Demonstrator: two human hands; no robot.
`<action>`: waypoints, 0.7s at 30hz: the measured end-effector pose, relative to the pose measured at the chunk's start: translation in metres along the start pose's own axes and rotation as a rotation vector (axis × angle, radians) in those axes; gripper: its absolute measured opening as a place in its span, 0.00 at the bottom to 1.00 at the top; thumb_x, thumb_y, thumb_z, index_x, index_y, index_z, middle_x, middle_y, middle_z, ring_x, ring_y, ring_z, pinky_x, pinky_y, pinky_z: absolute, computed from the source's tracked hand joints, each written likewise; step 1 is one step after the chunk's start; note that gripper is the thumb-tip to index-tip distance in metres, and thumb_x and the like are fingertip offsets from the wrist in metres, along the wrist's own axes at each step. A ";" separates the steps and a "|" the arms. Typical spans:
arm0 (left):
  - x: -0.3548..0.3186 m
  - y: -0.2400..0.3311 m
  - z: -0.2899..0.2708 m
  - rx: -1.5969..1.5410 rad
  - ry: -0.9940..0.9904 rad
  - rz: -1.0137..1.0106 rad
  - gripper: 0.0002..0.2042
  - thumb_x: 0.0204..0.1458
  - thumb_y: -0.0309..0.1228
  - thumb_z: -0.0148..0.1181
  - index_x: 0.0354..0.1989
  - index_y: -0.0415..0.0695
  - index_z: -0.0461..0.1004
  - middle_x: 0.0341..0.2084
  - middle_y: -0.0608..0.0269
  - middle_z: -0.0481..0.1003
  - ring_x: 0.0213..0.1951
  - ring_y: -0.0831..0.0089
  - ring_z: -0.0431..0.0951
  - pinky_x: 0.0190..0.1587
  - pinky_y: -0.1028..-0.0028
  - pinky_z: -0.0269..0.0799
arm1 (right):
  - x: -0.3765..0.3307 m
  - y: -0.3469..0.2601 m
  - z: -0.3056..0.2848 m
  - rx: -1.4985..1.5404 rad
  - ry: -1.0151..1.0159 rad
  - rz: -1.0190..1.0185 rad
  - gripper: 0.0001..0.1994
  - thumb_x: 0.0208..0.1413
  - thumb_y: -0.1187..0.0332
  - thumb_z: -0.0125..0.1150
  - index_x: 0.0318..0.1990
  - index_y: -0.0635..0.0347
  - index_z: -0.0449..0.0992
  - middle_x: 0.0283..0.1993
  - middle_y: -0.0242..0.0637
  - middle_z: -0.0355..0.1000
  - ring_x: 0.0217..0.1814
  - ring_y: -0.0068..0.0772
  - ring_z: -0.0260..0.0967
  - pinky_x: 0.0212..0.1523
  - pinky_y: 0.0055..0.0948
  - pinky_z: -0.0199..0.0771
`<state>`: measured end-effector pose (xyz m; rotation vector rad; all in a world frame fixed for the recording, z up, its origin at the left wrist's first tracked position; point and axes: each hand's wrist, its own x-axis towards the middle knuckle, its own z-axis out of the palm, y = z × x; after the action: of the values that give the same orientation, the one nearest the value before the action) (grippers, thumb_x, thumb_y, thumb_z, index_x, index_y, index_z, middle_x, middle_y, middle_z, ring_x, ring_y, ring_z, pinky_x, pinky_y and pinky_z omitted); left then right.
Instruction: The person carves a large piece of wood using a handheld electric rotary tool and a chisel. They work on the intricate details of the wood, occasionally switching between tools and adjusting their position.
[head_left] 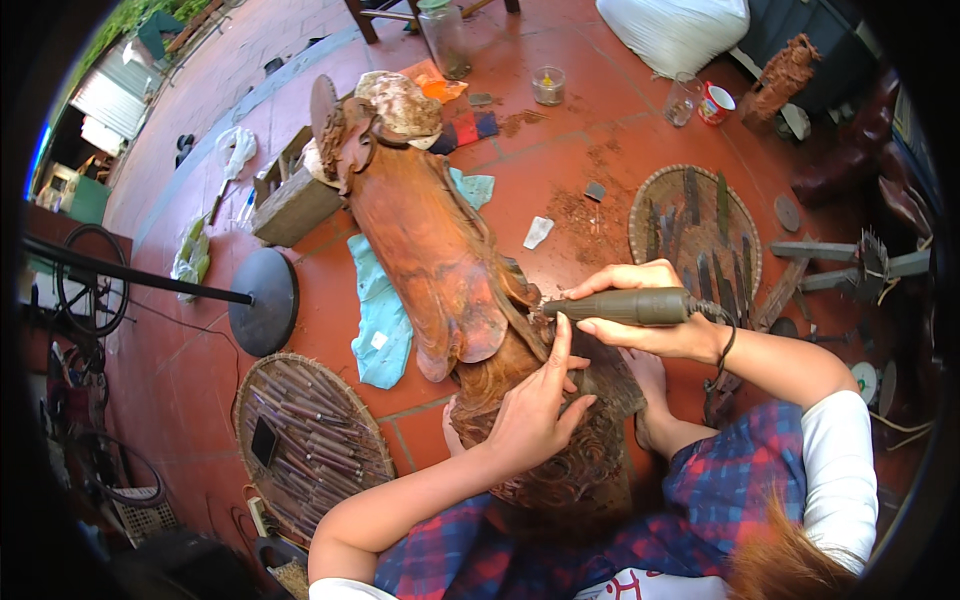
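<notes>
The right hand (678, 340) is closed around a green rotary handpiece (640, 307), thumb below the barrel and fingers above; a cord (716, 312) exits at the rear. The nose of the handpiece meets the edge of a wooden carving (425, 235). The left hand (530, 420) grips nothing: its fingers are extended and parted, palm side toward the carving, index fingertip just beside the nose. Whether that fingertip touches the handpiece cannot be told.

The carving lies diagonally across the centre, its near end between the person's legs. The bit is hard to make out. The left hand covers part of the curled relief (560, 470) at the near end, and shadow obscures the rest. Dark objects at the right rim are cut off.

The floor (330, 320) is red tile. Wood shavings (578, 212) lie beyond the right hand. A light-blue cloth (380, 325) lies beside the carving. Two round woven trays hold tools: the left tray (238, 420) wood-handled chisels (315, 440), the right tray (675, 172) flat, dark, file-like bars (706, 275).
</notes>
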<state>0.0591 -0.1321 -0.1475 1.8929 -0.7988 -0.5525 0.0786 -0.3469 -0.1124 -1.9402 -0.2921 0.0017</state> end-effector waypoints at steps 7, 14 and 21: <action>0.002 0.001 0.004 0.000 0.008 -0.032 0.49 0.48 0.23 0.63 0.69 0.37 0.29 0.43 0.52 0.74 0.34 0.66 0.76 0.35 0.71 0.75 | 0.006 0.005 -0.004 0.087 -0.056 0.050 0.16 0.49 0.60 0.65 0.40 0.61 0.79 0.34 0.39 0.78 0.35 0.27 0.77 0.38 0.25 0.75; 0.007 0.001 0.006 0.047 -0.011 -0.055 0.49 0.48 0.23 0.63 0.69 0.36 0.28 0.42 0.52 0.74 0.31 0.68 0.76 0.33 0.73 0.75 | 0.007 0.013 -0.003 0.121 -0.031 0.143 0.16 0.46 0.59 0.67 0.37 0.61 0.80 0.31 0.38 0.78 0.32 0.25 0.75 0.36 0.25 0.74; 0.007 0.000 0.006 0.013 0.014 -0.056 0.49 0.48 0.22 0.62 0.68 0.34 0.28 0.42 0.52 0.74 0.29 0.69 0.76 0.31 0.73 0.75 | 0.012 0.016 0.000 0.126 -0.050 0.103 0.14 0.49 0.62 0.67 0.39 0.61 0.79 0.32 0.37 0.78 0.32 0.23 0.75 0.35 0.24 0.74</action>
<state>0.0600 -0.1405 -0.1505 1.9341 -0.7433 -0.5690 0.0932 -0.3504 -0.1253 -1.8295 -0.2196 0.1338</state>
